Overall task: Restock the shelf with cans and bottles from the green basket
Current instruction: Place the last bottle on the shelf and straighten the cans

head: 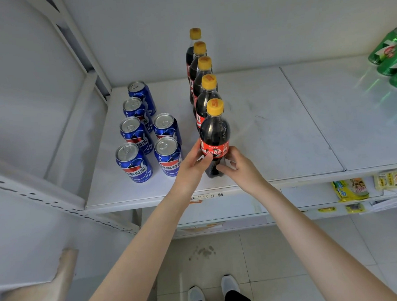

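A dark cola bottle (214,135) with a yellow cap and red label stands upright near the front of the white shelf (272,132). It is the front one of a row of several like bottles (203,81) running back to the wall. My left hand (195,165) grips its lower left side, thumb across the label. My right hand (238,167) holds its lower right side, fingers around the base. Several blue cola cans (143,132) stand in two rows to the left. The green basket is not in view.
Green cans (392,57) lie stacked at the shelf's far right. The shelf's white upright frame (82,62) rises at the left. A lower shelf holds yellow snack packets (351,189). My feet (213,292) stand on the tiled floor below.
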